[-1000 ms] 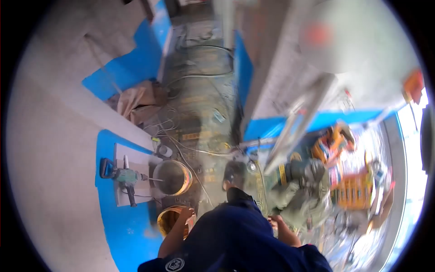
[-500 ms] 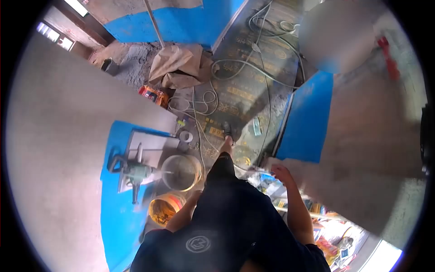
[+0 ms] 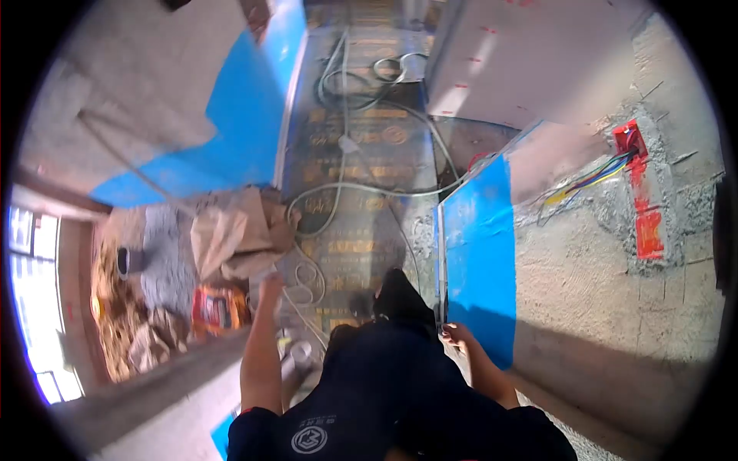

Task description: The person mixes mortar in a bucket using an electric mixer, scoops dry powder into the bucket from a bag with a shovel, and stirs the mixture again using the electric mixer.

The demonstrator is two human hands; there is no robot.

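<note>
My left hand [image 3: 269, 286] hangs in front of me at left, smeared by motion, so its fingers do not show clearly. It appears beside the crumpled brown sheet [image 3: 231, 234] and above the white roll [image 3: 300, 351]. At right, my right hand [image 3: 455, 336] is beside the lower part of the blue-coated wall [image 3: 480, 269], its fingers loosely bent and apart, with nothing visible in them. Between the arms, my dark-clothed body and a leg hide part of the covered floor.
A pale hose [image 3: 369, 187] loops across the printed floor covering [image 3: 361, 138]. Left of it are an orange-red bag [image 3: 218, 309], a dark bucket [image 3: 131, 262] and a leaning pole [image 3: 138, 167]. Coloured wires [image 3: 592, 180] stick out of a red wall box [image 3: 629, 138] at right.
The view has swung from the buckets and mixing drill to the passage; they are out of sight. My left hand has swung forward from beside the orange bucket. My right hand appears lower.
</note>
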